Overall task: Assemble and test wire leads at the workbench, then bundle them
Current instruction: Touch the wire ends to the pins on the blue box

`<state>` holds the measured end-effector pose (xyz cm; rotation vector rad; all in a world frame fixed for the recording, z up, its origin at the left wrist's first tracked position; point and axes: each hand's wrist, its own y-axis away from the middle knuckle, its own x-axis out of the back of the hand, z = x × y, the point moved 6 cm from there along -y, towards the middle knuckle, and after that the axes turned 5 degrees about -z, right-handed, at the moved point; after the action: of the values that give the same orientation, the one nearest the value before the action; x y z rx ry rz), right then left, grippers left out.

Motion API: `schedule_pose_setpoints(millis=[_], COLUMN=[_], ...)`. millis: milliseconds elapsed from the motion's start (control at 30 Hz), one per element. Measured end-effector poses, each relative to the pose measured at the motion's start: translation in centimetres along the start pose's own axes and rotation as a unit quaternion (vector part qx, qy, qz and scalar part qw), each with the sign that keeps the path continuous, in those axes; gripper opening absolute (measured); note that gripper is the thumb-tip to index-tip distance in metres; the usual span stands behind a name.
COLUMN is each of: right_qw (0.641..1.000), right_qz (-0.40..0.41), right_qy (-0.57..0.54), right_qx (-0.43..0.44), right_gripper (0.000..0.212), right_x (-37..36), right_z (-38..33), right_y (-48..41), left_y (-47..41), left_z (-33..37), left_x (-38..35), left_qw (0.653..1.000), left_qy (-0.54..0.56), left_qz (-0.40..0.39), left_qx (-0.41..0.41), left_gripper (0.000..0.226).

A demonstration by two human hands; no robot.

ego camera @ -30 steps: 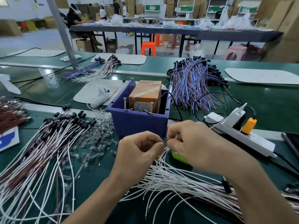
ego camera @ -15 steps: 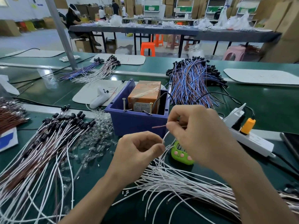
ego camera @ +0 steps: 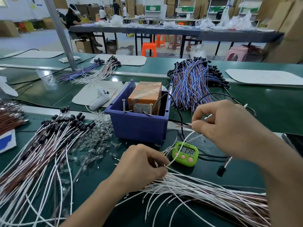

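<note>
Where the loose white leads point(ego camera: 205, 192) fan across the green bench point(ego camera: 242, 176) closest to me, my left hand point(ego camera: 142, 166) rests on their near ends, fingers curled, thumb and forefinger pinching a few of the tips. A single white wire point(ego camera: 182, 145) curves up from that pinch to my right hand point(ego camera: 229, 128), which is raised above the bench and closed in a tight pinch on it. A short brown wire end point(ego camera: 183, 126) pokes out leftward from those fingertips. Below my right wrist a black socket point(ego camera: 221, 171) sits on the end of another white wire; I cannot tell whether it hangs or lies on the bench.

Between my hands sits a green timer point(ego camera: 185, 154), its display showing digits. To my left lies a big sheaf of leads point(ego camera: 49, 136) fitted with black sockets, and beside its far end is a scatter of small clear bulbs point(ego camera: 98, 133).

Just beyond the timer stands a blue bin point(ego camera: 139, 128) holding an orange box point(ego camera: 145, 95), with two screws point(ego camera: 123, 105) standing upright at its front rim. Left of the bin a white controller point(ego camera: 98, 100) lies on a pale mat point(ego camera: 85, 94). Right of the bin, farther back, is a heap of blue and brown wires point(ego camera: 193, 86), and a smaller bundle point(ego camera: 91, 72) lies farther left.

Across the aisle are a long dark table point(ego camera: 180, 32), an orange stool point(ego camera: 149, 49) and a pink stool point(ego camera: 236, 53).
</note>
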<state>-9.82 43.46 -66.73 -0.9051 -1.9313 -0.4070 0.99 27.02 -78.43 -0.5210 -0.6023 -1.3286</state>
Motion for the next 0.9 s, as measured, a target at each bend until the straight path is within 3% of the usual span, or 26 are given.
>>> schedule_pose_setpoints(millis=[133,267,400,567,667,833,900], right_qw=[0.997,0.992,0.993,0.974,0.958,0.973,0.973], right_qz=[-0.021,-0.055,-0.054,-0.190,-0.231,-0.192,-0.202], right_qy=[0.039,0.093,0.106,0.028,-0.005,-0.001,-0.016], right_qx=[-0.060,-0.072,-0.007,0.120,0.171,0.124,0.113], right_gripper=[0.020,0.023,0.019,0.006,0.010,0.007,0.011], right_x=[0.4,-0.9,-2.0,-3.4,-4.6,-6.6,-7.0], right_z=[1.2,0.4,-2.1,-4.8,-6.1,-5.6,-5.3], right_y=[0.2,0.3,0.3,1.9,2.4,1.3,0.9], left_y=[0.2,0.5,1.0,1.0,1.3,1.9,1.8], left_z=[0.1,0.9,1.8,2.0,2.4,2.5,2.0], left_x=[0.6,0.9,0.7,0.7,0.8,1.6,1.7], left_qw=[0.998,0.990,0.969,0.951,0.954,0.956,0.959], left_qy=[-0.008,-0.065,-0.142,-0.176,-0.134,0.001,0.070], left_qz=[0.058,0.111,0.150,0.157,0.161,0.192,0.178], left_qx=[0.000,-0.059,-0.138,-0.200,-0.213,-0.223,-0.210], left_gripper=[0.011,0.009,0.012,0.008,0.020,0.004,0.010])
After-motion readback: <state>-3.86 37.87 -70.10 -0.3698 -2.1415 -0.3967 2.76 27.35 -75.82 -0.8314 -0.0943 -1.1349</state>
